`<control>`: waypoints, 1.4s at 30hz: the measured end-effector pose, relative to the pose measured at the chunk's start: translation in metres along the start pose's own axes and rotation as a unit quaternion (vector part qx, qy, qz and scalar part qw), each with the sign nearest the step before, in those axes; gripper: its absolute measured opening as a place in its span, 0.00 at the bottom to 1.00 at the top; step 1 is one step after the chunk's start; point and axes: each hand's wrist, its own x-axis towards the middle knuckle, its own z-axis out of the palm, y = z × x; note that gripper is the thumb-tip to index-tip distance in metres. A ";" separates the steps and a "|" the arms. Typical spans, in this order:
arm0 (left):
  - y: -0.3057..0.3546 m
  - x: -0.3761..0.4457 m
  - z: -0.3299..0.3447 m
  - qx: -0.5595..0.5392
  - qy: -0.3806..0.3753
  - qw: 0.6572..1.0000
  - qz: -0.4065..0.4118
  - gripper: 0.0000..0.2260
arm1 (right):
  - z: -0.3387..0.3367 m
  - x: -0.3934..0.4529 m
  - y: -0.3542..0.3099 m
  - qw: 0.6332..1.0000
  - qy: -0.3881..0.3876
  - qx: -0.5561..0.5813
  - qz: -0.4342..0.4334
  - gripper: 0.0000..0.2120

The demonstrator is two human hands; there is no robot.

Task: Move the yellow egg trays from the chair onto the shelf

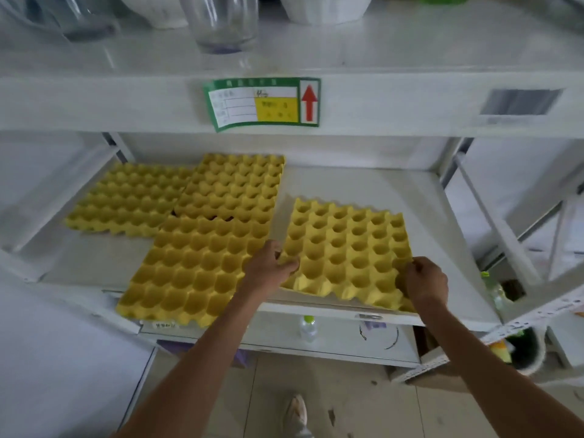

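Several yellow egg trays lie on the white shelf [442, 241]. The rightmost tray [344, 248] rests near the shelf's front edge. My left hand [268, 267] pinches its front left corner and my right hand [426, 279] pinches its front right corner. To the left, a front tray [189, 267] overhangs the shelf edge. A middle tray [234, 188] lies partly over it, and a far left tray [126, 197] sits behind. The chair is out of view.
An upper shelf [379, 99] with a green and yellow label [262, 102] holds clear glasses [221, 23] and white bowls. Below the shelf stand a small bottle [308, 327], a cardboard box [433, 365] and a bin [524, 349]. My shoe [298, 409] is on the tiled floor.
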 end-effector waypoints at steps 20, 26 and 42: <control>0.023 0.136 0.034 0.490 0.123 0.832 0.229 0.14 | 0.085 0.161 -0.090 0.999 0.028 -0.038 0.019 0.17; 0.035 0.158 0.022 0.520 0.117 0.826 0.180 0.14 | 0.093 0.172 -0.117 0.997 -0.009 -0.070 -0.004 0.15; 0.001 -0.111 0.011 0.356 0.273 0.892 -0.059 0.22 | 0.043 -0.008 -0.135 0.689 -0.108 -0.280 -0.660 0.27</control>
